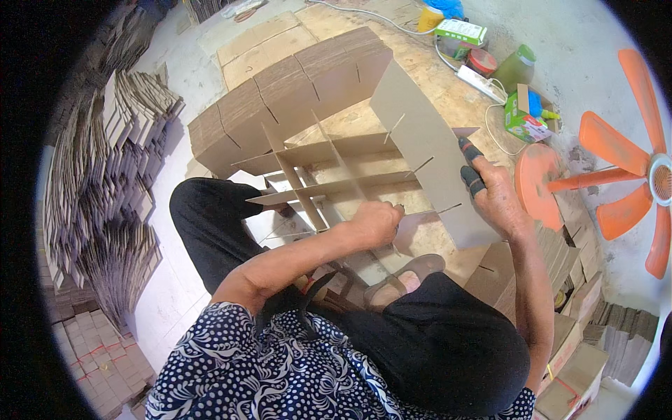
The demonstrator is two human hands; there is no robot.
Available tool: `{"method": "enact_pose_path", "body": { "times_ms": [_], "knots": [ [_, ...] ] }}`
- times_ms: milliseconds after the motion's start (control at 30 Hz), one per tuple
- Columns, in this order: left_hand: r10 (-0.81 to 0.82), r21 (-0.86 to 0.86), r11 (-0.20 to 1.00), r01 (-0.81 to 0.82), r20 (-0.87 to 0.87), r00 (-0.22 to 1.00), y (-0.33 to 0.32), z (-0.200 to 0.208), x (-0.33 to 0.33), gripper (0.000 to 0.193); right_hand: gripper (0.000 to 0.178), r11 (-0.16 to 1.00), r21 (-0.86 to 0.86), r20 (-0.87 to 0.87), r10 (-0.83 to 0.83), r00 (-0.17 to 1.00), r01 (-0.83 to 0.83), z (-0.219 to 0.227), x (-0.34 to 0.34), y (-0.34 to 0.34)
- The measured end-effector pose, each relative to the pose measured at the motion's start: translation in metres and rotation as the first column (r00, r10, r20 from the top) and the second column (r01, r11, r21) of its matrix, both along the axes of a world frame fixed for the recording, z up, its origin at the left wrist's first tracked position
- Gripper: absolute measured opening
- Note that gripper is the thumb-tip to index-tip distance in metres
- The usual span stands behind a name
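Observation:
In front of me stands a partly interlocked grid of cardboard divider strips (336, 187), with slots crossing one another. My left hand (379, 222) is closed at the grid's near side, its fingers wrapped round the end of one strip. A wide slotted cardboard strip (427, 154) stands tilted across the grid's right side, the ends of the other strips meeting its slots. My right hand (490, 189) grips this strip by its right edge. Dark covers sit on two of its fingers, and its thumb is hidden.
Behind the grid stands a long stack of slotted cardboard strips (294, 77). An orange fan (616, 175) is close on the right, near a power strip (481, 84) and jars. Piled cardboard dividers (112, 168) fill the left. My sandalled foot (406, 280) rests below the grid.

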State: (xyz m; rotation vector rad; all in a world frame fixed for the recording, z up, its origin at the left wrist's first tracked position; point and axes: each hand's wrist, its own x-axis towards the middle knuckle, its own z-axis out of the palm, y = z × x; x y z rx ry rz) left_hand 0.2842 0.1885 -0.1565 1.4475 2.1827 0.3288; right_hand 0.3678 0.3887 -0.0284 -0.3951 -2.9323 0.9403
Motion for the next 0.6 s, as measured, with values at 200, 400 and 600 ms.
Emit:
{"method": "enact_pose_path", "body": {
  "times_ms": [200,400,600],
  "knots": [
    [-0.016,-0.036,0.999,0.017,0.026,1.000,0.000,-0.004,-0.003,0.027,0.043,0.999,0.028,-0.002,0.022,1.000,-0.021,0.002,-0.012,-0.005],
    [-0.026,-0.018,1.000,0.026,0.016,1.000,-0.002,-0.014,-0.004,0.026,0.038,0.997,0.000,-0.012,0.074,0.997,-0.074,-0.017,-0.021,-0.008],
    [-0.016,-0.010,1.000,0.016,0.063,0.998,-0.001,0.002,-0.006,0.020,0.035,0.991,0.113,-0.064,0.082,0.995,-0.074,-0.053,-0.024,-0.013]
  ]
}}
